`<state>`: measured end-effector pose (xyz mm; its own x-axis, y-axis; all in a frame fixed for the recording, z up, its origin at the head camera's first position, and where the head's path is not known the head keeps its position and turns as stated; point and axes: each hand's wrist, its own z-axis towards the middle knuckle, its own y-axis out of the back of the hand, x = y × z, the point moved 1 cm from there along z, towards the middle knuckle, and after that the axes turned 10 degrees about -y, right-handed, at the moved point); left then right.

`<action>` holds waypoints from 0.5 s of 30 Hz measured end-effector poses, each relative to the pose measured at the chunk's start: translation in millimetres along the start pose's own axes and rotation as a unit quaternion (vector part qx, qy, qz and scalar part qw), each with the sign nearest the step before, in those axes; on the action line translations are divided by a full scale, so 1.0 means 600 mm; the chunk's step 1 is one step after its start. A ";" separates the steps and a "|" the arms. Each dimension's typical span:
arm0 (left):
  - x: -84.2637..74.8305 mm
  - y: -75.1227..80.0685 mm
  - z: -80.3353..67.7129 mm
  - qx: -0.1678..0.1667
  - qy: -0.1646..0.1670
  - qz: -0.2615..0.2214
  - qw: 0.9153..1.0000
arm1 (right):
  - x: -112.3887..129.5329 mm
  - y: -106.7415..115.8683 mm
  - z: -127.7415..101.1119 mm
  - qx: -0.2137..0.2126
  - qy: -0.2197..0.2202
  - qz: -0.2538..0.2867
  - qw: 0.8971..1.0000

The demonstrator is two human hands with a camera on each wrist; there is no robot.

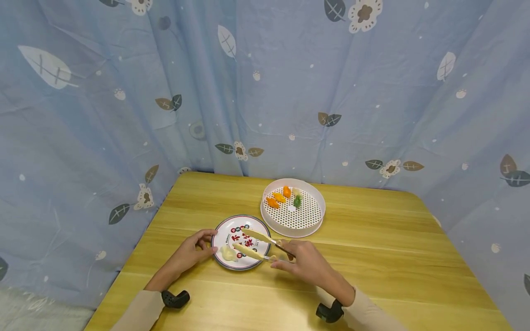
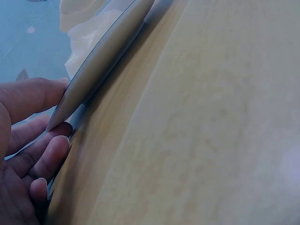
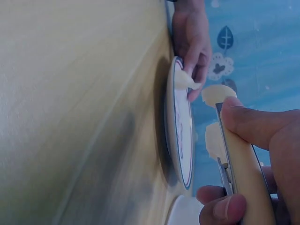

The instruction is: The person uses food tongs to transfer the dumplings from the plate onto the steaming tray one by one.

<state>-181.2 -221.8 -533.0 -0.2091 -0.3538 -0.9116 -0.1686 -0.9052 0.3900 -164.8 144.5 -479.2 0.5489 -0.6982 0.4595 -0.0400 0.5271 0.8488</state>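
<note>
My left hand [image 1: 193, 252] grips the left rim of a round white plate [image 1: 222, 232] with red characters and a dark-edged rim. In the left wrist view the thumb lies over the plate's edge and fingers are beneath it. A pale yellow, dumpling-like piece [image 1: 228, 253] sits on the plate's lower left. My right hand [image 1: 309, 263] holds tongs [image 1: 257, 236] with pale yellow tips and metal arms. The tongs are spread apart above the plate, with nothing between their tips. In the right wrist view the thumb presses one arm [image 3: 248, 173] of the tongs.
Behind the plate, to its right, stands a round white perforated tray [image 1: 291, 231]. It holds several small pieces, among them an orange one [image 1: 272, 202], a green one [image 1: 297, 201] and a pale one. A patterned blue curtain [image 1: 281, 92] hangs behind the wooden table [image 1: 385, 239].
</note>
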 end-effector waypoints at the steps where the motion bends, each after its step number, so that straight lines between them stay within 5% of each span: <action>1: 0.000 0.000 0.000 0.000 -0.001 0.000 1.000 | 0.001 -0.003 -0.001 0.001 0.001 -0.001 1.000; 15: 0.004 0.000 0.000 0.001 -0.005 0.003 1.000 | 0.007 -0.028 -0.002 0.030 -0.019 0.030 0.999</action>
<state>-181.9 -222.6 -535.6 -0.2190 -0.3562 -0.9084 -0.1685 -0.9032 0.3948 -160.6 133.4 -492.0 0.5114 -0.6849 0.5190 -0.1233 0.5392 0.8331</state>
